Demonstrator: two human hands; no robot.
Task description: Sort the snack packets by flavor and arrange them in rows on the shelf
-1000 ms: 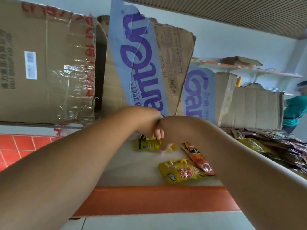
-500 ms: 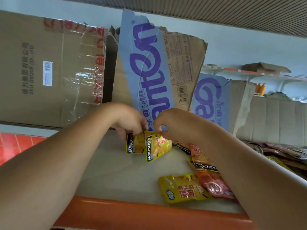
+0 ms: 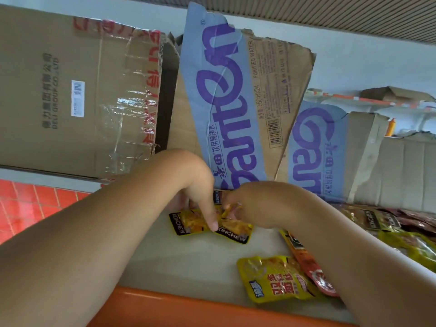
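Both hands are working toward the far side of the shelf (image 3: 184, 263), where two packets are lying side by side and overlapping. The left hand (image 3: 193, 182) is pressing one straight finger down where the left yellow packet (image 3: 186, 223) is meeting the right yellow packet (image 3: 238, 230) — its other fingers are hidden. The right hand (image 3: 252, 204) is pinching the far edge of the right yellow packet with curled fingers. Nearer and rightward, a red-lettered yellow packet (image 3: 273, 279) is lying against a red packet (image 3: 306, 265) — both apart from the fingers.
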